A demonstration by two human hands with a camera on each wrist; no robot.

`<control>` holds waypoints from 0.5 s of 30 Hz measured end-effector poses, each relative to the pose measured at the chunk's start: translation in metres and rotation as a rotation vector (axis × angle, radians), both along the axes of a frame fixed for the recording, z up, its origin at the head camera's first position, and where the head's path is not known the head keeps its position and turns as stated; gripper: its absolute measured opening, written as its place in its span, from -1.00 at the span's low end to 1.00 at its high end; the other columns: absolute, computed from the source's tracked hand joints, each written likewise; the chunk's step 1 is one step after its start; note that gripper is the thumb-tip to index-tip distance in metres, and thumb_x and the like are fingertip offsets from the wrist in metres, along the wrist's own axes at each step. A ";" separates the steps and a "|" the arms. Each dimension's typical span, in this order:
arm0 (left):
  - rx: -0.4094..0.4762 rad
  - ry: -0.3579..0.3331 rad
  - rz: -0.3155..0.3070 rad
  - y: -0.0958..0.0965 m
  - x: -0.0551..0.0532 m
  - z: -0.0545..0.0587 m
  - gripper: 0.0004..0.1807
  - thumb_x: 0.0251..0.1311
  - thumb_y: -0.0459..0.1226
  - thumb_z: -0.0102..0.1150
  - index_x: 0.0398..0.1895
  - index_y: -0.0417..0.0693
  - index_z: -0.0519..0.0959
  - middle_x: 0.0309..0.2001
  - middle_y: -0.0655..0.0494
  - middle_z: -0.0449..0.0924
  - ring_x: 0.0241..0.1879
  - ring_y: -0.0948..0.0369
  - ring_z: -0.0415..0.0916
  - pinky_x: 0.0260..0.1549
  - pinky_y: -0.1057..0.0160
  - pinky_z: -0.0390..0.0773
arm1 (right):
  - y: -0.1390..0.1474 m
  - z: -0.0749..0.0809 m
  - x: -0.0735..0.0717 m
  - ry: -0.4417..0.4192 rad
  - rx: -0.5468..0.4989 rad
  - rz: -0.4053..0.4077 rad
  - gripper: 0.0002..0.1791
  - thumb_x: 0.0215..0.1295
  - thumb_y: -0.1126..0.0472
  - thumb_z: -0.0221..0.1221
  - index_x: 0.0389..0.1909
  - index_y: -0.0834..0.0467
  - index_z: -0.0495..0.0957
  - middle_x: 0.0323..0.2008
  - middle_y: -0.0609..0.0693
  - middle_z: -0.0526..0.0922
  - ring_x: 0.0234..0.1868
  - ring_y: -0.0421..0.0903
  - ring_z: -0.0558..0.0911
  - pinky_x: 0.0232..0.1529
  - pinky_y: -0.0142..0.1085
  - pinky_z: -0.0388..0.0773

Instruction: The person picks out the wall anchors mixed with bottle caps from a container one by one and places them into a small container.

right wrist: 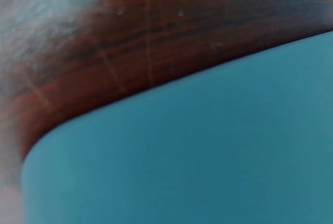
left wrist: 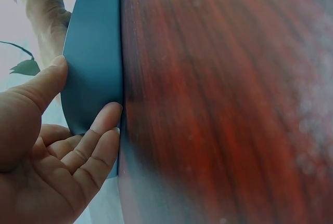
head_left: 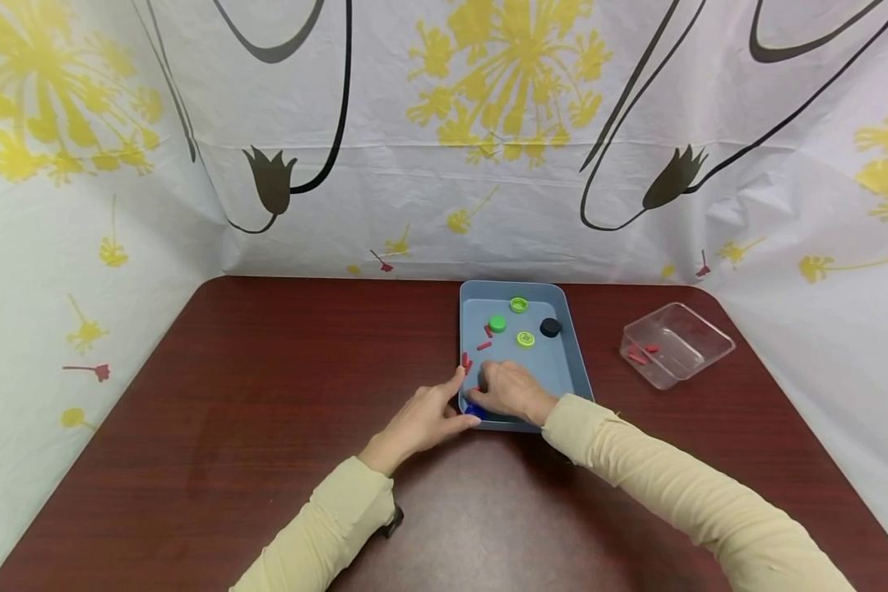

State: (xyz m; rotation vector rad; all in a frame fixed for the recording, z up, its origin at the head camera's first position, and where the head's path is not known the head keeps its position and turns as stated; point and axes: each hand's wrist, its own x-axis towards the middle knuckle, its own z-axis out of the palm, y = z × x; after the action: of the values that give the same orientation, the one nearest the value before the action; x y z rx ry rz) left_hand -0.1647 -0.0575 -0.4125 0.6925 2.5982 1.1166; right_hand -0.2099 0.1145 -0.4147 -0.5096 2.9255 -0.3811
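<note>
Red pieces (head_left: 484,346) lie near curled right fingers (head_left: 487,376), their hold unclear; spread left fingers (left wrist: 104,151) touch the tray (head_left: 558,366).

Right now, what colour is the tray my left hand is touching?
Greyish blue; the tray shows best in the head view.

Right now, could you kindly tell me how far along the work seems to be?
Apparently done: a few red pieces lie in the clear container. In hand: the right hand reaches into the blue tray, though whether it holds anything is hidden; the left hand touches the tray's near left corner. Seemingly remaining: other red pieces lying in the tray alongside round caps.
</note>
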 end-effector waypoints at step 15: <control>0.006 0.001 -0.002 -0.001 0.000 0.000 -0.11 0.20 -0.04 0.20 0.45 -0.22 0.01 -0.35 0.03 0.69 -0.44 0.33 0.60 -0.39 0.35 0.51 | -0.001 -0.002 0.001 0.026 -0.017 0.015 -0.52 0.20 0.00 0.21 -0.84 0.09 0.39 -0.87 -0.11 0.25 -0.79 -0.21 0.29 -0.72 -0.41 0.12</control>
State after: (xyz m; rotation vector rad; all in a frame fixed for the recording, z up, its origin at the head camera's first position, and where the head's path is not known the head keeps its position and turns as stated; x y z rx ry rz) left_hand -0.1652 -0.0581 -0.4130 0.6964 2.5956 1.1237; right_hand -0.2084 0.1139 -0.4170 -0.5425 2.9441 -0.4014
